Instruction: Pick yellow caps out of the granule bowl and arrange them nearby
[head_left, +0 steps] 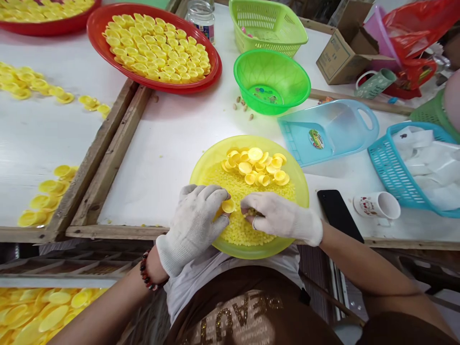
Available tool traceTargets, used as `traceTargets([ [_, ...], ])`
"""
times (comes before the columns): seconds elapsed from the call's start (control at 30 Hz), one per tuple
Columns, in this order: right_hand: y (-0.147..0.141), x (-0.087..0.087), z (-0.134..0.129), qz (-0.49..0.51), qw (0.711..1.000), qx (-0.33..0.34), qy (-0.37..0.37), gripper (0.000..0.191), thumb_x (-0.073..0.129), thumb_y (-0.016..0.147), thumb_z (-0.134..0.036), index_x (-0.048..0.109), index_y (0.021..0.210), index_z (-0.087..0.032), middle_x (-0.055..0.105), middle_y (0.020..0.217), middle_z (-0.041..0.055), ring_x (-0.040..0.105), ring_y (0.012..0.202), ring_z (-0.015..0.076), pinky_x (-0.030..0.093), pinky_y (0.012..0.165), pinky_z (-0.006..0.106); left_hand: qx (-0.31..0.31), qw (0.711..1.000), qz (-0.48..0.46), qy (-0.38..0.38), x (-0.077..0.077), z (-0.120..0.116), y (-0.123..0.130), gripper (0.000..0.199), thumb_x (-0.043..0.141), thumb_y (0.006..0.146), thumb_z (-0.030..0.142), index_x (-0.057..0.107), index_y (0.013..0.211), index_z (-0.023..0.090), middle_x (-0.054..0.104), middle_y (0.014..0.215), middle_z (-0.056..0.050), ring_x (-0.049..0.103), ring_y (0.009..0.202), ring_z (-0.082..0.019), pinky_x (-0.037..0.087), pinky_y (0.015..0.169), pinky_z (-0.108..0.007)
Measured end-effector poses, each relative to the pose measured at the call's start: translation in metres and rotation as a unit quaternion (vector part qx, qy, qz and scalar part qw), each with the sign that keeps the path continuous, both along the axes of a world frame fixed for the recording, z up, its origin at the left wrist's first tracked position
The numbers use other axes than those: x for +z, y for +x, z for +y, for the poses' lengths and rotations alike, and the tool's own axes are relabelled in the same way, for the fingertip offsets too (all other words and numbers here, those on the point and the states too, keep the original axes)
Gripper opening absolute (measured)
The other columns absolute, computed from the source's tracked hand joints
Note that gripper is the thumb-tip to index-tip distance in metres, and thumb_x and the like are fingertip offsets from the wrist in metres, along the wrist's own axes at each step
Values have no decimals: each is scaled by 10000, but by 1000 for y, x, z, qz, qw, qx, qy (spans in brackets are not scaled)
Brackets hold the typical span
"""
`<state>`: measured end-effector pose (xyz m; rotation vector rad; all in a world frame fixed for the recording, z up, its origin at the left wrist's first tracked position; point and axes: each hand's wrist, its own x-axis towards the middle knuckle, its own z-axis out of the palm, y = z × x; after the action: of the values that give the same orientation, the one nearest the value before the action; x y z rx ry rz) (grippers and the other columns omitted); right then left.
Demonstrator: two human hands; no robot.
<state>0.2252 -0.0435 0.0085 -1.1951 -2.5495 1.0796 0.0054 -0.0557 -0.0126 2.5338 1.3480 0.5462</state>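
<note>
My left hand (196, 218), in a white knit glove with bare fingertips, pinches a small yellow plastic cup (228, 206) between thumb and fingers. Just right of it my right hand (276, 213), gloved alike, is closed with its fingers curled down; some small brownish-green bits show at its fingertips, too small to name. Both hands are over a translucent yellow basin (203, 165) at the table's front edge. Small pale-yellow pellets (247, 235) cover the basin's bottom. A loose heap of yellow cups (255, 167) lies on the pellets at the far side.
A red tray (95, 36) of yellow cups stands at the back left. Behind the basin are a green bowl (271, 76) and a blue scoop-shaped tray (338, 129). A phone (338, 211), a white mug (377, 206) and a blue basket (390, 165) are at the right. Wooden strips (118, 143) divide the table.
</note>
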Motion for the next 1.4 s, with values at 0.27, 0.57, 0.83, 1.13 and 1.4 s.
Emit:
traceTargets([
  [0.27, -10, 10, -1, 75, 989, -32, 124, 233, 520, 899, -79, 577, 1092, -196, 673, 1088, 62, 613, 1023, 191, 494, 920, 347, -5, 1000, -19, -8, -2, -1, 1, 211, 634, 794, 223, 581, 995, 188, 721, 970, -54, 664, 880, -280, 428, 857, -464],
  [0.57, 4, 6, -9, 78, 989, -39, 122, 136, 545, 915, -81, 583, 988, -188, 658, 952, 43, 618, 902, 179, 512, 822, 330, -10, 999, -47, 2, -3, -1, -1, 206, 633, 834, 229, 578, 1028, 190, 724, 987, -47, 663, 882, -262, 422, 870, -445],
  [0.83, -8, 14, -1, 132, 976, -41, 167, 127, 562, 944, -124, 579, 1042, -202, 667, 995, 42, 624, 952, 178, 520, 859, 330, -7, 997, -77, -2, -4, -3, -2, 194, 650, 845, 243, 583, 1016, 181, 720, 964, -44, 665, 863, -249, 443, 896, -460],
  [1.13, 8, -1, -9, 72, 989, -12, 130, 145, 524, 931, -73, 597, 984, -186, 664, 924, 41, 632, 856, 169, 529, 776, 322, -3, 988, -151, 37, 0, 3, -26, 349, 646, 875, 191, 553, 1211, 172, 693, 1163, -76, 659, 1045, -225, 515, 922, -378],
  [1.4, -19, 14, -2, 176, 959, -36, 221, 152, 544, 976, -147, 583, 1114, -199, 678, 1066, 57, 639, 1009, 167, 539, 906, 325, -21, 988, -142, 49, -6, 0, -7, 355, 650, 852, 184, 529, 1183, 151, 700, 1089, -90, 676, 963, -237, 547, 859, -384],
])
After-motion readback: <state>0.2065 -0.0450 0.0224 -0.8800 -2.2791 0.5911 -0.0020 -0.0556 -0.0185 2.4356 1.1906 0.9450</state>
